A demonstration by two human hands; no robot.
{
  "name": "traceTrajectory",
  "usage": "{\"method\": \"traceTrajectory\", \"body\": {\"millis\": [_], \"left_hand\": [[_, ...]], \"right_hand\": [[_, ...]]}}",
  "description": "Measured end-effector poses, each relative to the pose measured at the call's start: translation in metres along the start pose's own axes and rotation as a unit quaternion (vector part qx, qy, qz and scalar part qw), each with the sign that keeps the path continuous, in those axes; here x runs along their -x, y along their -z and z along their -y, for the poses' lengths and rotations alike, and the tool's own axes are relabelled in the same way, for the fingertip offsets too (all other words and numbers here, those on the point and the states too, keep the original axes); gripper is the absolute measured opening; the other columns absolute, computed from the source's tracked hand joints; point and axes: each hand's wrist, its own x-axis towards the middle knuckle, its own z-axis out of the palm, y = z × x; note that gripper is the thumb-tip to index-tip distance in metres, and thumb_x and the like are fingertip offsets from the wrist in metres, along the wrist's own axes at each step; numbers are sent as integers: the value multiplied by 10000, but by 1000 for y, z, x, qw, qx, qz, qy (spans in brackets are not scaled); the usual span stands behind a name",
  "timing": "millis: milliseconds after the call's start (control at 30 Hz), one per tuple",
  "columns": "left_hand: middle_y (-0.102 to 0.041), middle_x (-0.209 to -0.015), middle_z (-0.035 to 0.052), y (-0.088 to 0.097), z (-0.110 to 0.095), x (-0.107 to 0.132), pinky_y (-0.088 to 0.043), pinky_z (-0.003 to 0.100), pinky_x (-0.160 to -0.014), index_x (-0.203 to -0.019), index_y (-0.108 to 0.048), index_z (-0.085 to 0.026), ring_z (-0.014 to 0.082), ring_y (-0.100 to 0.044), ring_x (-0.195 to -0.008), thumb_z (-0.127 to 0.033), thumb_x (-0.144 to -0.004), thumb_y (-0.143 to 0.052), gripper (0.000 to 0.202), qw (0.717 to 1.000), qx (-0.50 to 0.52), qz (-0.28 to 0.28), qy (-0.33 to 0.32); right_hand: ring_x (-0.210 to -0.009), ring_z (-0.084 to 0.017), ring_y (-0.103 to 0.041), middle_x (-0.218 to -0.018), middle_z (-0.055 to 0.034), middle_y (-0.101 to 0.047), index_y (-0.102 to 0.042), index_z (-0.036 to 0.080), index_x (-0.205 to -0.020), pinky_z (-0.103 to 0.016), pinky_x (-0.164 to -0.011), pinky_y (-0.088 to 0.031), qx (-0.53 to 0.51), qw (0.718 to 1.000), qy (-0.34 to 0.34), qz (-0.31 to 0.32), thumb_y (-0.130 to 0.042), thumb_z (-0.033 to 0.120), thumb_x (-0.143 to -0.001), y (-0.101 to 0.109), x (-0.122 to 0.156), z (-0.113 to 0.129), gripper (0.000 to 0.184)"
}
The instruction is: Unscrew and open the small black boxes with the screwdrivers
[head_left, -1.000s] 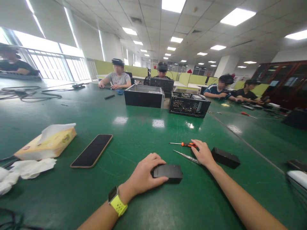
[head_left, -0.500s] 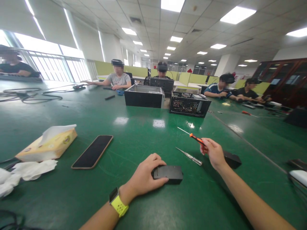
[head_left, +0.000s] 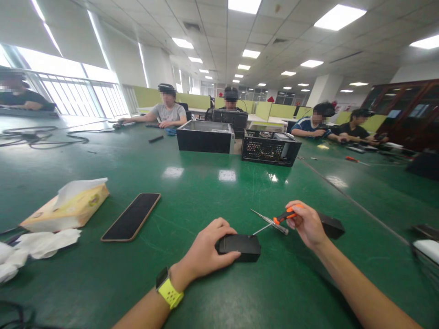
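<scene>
My left hand [head_left: 213, 249], below a yellow-strapped watch [head_left: 168, 289], grips a small black box [head_left: 244, 246] by its left end and steadies it on the green table [head_left: 192, 196]. In my right hand [head_left: 306, 223] is a screwdriver [head_left: 285, 215] with an orange and black handle. Its shaft slopes down to the left, and the tip is at the far right corner of the box's top; whether it sits in a screw is too small to tell. A clear-handled thin screwdriver [head_left: 279, 227] lies behind, partly covered by the held one. Beside my right wrist rests another black box [head_left: 331, 225].
To the left lie a phone [head_left: 132, 217], a tissue pack [head_left: 68, 208] and crumpled tissues [head_left: 48, 243]. Farther back stand an open black case [head_left: 206, 139] and a perforated metal case [head_left: 270, 148]. Several people sit around the table. Cables [head_left: 41, 135] lie at the far left.
My right hand has tipped the screwdriver from pointing up and away to pointing down, bringing its tip to the box's corner. My left hand keeps its hold on the box.
</scene>
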Motion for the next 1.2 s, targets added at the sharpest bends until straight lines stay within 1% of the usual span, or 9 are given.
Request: {"method": "traceTrajectory", "body": {"millis": [600,700,800,900,1000,1033,1100,1167,1200], "left_hand": [[-581,-1018,57,0,0,-1,-480,337,-843,-1070,-639,-209,226,-583,-948,-297,-764,-736,332,1000,7,-2,-1],[-584,-1026,59,0,1,-1,-480,338,-849,-1081,-641,-209,227,-587,-952,-297,-764,-740,343,1000,10,-3,0],[-590,-1018,57,0,1,0,-481,333,-845,-1075,-648,-207,224,-592,-946,-296,-758,-749,344,1000,14,-5,2],[-608,-1012,57,0,-1,0,-479,331,-849,-1066,-655,-203,223,-597,-947,-294,-749,-763,346,1000,21,-8,3],[-638,-1012,59,2,-2,-1,-476,336,-857,-1054,-660,-197,224,-607,-945,-307,-739,-780,355,999,30,-18,6],[-648,-1010,61,2,-2,-1,-476,339,-858,-1051,-661,-196,226,-611,-942,-318,-735,-785,361,999,34,-21,8],[-663,-1009,67,2,-1,-1,-478,345,-856,-1051,-662,-195,231,-616,-937,-345,-727,-793,380,999,39,-25,12],[-670,-985,65,2,1,-1,-483,345,-839,-1026,-671,-195,234,-621,-919,-353,-715,-804,374,999,39,-29,11],[-671,-984,67,2,1,-1,-483,345,-841,-1025,-671,-192,235,-621,-920,-355,-713,-807,377,999,39,-32,7]], "right_hand": [[-440,-116,-470,-579,11,-536,-660,172,-803,-251,-398,-370,61,997,35,15,-642,326,-747,5,3,5,164],[-462,-118,-491,-633,8,-570,-658,183,-859,-259,-429,-393,78,995,50,35,-665,306,-722,5,3,12,184],[-474,-122,-507,-623,13,-586,-669,185,-873,-265,-464,-413,108,990,65,65,-694,287,-699,0,-1,30,203],[-502,-125,-533,-649,4,-615,-679,183,-856,-260,-496,-426,224,960,98,133,-693,283,-717,-9,-9,58,172],[-560,-130,-542,-688,-4,-638,-671,189,-780,-250,-522,-418,370,897,129,204,-680,330,-745,-24,-18,83,145],[-539,-120,-510,-638,8,-610,-649,189,-709,-240,-504,-390,412,876,135,212,-677,362,-758,-30,-20,89,182],[-470,-90,-396,-501,39,-483,-551,184,-551,-226,-452,-298,482,839,149,203,-658,440,-788,-40,-22,97,365],[-441,-77,-304,-432,56,-362,-448,181,-466,-230,-433,-226,527,814,168,178,-639,500,-803,-46,-22,100,502],[-440,-78,-304,-431,55,-361,-452,181,-468,-231,-433,-224,535,809,171,175,-635,508,-807,-48,-21,102,505]]}}
